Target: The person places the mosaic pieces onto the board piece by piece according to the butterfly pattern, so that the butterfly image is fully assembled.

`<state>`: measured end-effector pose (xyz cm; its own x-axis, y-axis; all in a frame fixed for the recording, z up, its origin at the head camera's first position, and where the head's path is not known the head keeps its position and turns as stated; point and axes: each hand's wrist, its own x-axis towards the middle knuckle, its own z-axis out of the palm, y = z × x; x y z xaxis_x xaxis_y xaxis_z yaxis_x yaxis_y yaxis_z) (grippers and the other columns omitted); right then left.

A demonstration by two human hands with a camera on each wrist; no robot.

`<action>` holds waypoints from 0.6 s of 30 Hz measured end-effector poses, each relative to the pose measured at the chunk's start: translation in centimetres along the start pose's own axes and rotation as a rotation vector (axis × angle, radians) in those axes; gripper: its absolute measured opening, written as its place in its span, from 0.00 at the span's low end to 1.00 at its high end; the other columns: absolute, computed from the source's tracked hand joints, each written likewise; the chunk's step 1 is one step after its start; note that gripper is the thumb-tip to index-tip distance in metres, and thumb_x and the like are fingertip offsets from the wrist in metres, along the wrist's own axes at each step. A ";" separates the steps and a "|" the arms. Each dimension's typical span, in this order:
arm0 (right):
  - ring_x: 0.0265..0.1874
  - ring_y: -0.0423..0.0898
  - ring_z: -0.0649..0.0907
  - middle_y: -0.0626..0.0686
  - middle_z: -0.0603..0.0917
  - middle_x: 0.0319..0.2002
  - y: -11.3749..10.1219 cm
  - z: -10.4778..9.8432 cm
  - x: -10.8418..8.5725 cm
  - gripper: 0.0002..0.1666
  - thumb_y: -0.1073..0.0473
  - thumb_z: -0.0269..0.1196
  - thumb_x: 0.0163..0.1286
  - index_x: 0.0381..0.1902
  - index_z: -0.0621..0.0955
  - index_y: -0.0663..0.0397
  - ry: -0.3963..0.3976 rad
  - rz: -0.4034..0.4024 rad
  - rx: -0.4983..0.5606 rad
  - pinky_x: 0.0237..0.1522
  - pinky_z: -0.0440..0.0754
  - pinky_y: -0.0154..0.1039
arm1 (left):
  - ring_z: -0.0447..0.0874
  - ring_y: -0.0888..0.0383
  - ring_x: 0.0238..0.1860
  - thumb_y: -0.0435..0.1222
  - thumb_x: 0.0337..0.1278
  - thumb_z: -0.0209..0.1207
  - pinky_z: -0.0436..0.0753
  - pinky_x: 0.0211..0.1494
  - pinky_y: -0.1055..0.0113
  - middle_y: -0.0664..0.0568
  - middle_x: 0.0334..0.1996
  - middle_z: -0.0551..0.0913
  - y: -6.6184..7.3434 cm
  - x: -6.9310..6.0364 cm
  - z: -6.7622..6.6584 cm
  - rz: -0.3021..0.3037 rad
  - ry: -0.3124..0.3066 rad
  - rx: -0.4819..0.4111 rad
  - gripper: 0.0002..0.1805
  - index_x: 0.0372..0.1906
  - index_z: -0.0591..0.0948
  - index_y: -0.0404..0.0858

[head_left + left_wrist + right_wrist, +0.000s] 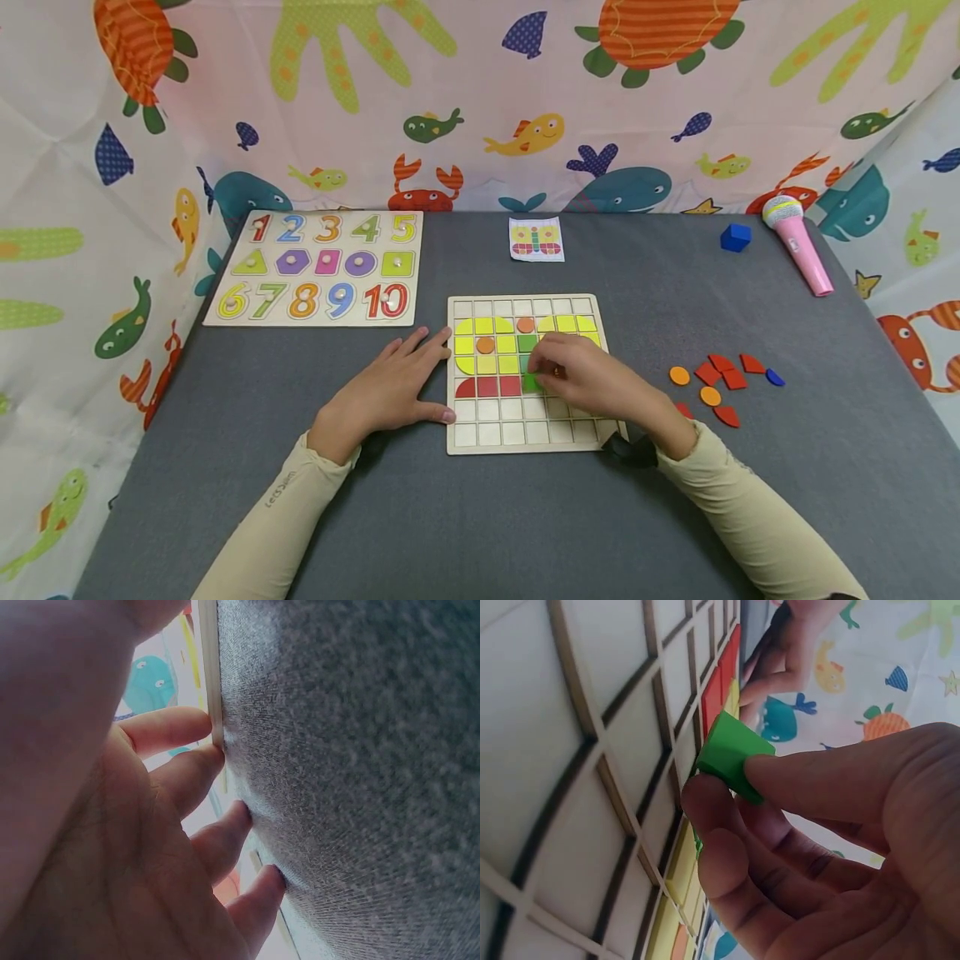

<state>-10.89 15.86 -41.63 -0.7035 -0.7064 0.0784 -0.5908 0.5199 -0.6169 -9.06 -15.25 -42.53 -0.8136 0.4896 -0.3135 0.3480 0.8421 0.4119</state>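
Note:
A wooden grid board (491,433) lies on the grey table, holding yellow, orange, green and red pieces in its upper rows. The left hand (390,387) rests at its left edge, fingers spread; in the left wrist view the left hand (142,832) touches the board's edge (214,682) with its fingertips. Over the middle of the board is the right hand (592,375). In the right wrist view the right hand (817,825) pinches a green square piece (735,750) between thumb and fingers, tilted against the grid (596,750).
Loose red pieces (734,380), orange discs (710,396) and a blue piece (775,377) lie right of the board. Behind are a number board (315,287), a butterfly pattern card (536,252), a blue cube (736,237) and a pink toy microphone (802,250).

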 end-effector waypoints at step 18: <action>0.32 0.40 0.76 0.44 0.79 0.33 0.3 1.3 0.1 0.12 0.75 0.69 0.68 0.34 0.85 0.53 0.045 -0.086 -0.065 0.36 0.79 0.40 | 0.40 0.42 0.86 0.59 0.59 0.75 0.45 0.85 0.41 0.48 0.87 0.51 0.0 0.0 -0.1 0.014 0.005 0.003 0.53 0.82 0.66 0.40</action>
<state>-10.63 15.27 -42.83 -0.6654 -0.7281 0.1649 -0.6731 0.4897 -0.5542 -9.08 -15.29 -42.45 -0.8110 0.5002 -0.3035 0.3606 0.8358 0.4140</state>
